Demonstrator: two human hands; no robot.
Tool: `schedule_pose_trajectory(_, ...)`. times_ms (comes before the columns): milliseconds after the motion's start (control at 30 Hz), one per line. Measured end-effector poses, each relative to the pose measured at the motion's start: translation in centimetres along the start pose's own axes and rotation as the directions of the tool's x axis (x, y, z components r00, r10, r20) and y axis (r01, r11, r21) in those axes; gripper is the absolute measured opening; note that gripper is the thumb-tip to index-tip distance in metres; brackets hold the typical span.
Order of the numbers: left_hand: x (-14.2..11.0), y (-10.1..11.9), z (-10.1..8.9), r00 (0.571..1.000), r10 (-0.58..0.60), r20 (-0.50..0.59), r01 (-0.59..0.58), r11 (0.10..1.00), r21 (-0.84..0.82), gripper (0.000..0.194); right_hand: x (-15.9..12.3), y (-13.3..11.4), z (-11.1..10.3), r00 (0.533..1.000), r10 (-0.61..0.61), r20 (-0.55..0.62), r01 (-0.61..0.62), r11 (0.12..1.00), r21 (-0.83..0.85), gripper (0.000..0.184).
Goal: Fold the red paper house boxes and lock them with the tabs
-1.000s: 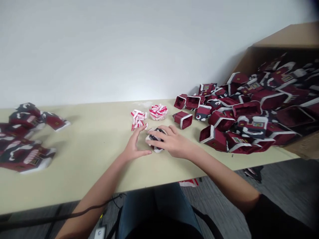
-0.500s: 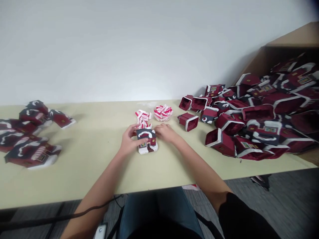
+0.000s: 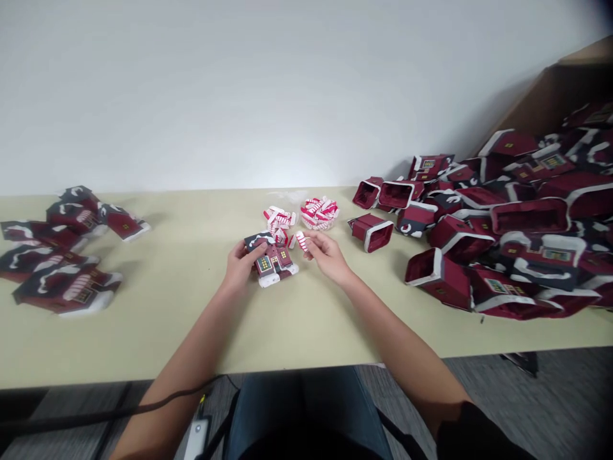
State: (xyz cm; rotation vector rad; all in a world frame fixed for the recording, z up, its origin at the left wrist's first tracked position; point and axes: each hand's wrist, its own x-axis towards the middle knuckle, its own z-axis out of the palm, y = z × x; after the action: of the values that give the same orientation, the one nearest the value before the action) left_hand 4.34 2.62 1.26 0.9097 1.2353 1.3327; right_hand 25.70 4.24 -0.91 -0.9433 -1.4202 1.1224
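My left hand (image 3: pixel 243 263) grips a small toy house (image 3: pixel 275 263) by its left side. The house has dark red walls, yellow windows, a dark roof and white snow-like trim, and it tilts with its front towards me. Between the thumb and fingers of my right hand (image 3: pixel 326 254) is a small red-and-white striped piece (image 3: pixel 301 241), just right of the house and apart from it. Behind the house lies a loose pile of striped pieces (image 3: pixel 280 218). Beside that pile stands a clear bowl (image 3: pixel 320 225) filled with more of them.
Several toy houses (image 3: pixel 71 284) with striped pieces on them stand at the left of the table (image 3: pixel 182 326). A large heap of houses (image 3: pixel 522 268) covers the right, spilling from a cardboard box (image 3: pixel 529 105). One house (image 3: pixel 371 231) lies on its side near the bowl. A dark cable (image 3: pixel 167 401) crosses below the table's edge.
My left hand has lifted and tilted the house. My right hand has picked up a striped piece and brought it near the house. The view has shifted slightly left.
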Motion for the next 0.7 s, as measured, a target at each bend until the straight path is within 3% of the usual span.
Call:
schedule_pose_trajectory(167, -0.3, 0.3, 0.3, 0.998, -0.05, 0.024, 0.05, 0.999, -0.001, 0.056, -0.1, -0.6, 0.7, 0.982, 0.189, 0.006, -0.181, 0.929, 0.323, 0.046)
schedule_pose_trajectory(333, -0.5, 0.3, 0.3, 0.992, -0.068, 0.103, 0.067, 0.998, 0.005, 0.057, -0.3, -1.1, 0.7, 0.953, 0.294, 0.074, -0.298, 0.86, 0.415, 0.043)
schedule_pose_trajectory(433, -0.7, 0.1, 0.5, 0.981, -0.029, 0.193, 0.03, 1.0, -0.001, 0.056, -0.5, -1.6, 0.7, 0.97, 0.231, 0.077, -0.244, 0.918, 0.313, 0.04)
schedule_pose_trajectory(533, -1.0, -0.1, 0.7, 0.972, 0.016, 0.236, -0.014, 1.0, -0.008, 0.055, -0.9, -2.2, 0.7, 0.993, 0.097, 0.06, -0.105, 0.985, 0.137, 0.044)
schedule_pose_trajectory(700, -1.4, -0.2, 0.9, 0.97, 0.039, 0.241, -0.041, 0.999, 0.003, 0.056, -1.8, -2.3, 1.4, 0.994, -0.056, 0.089, 0.056, 0.998, 0.005, 0.042)
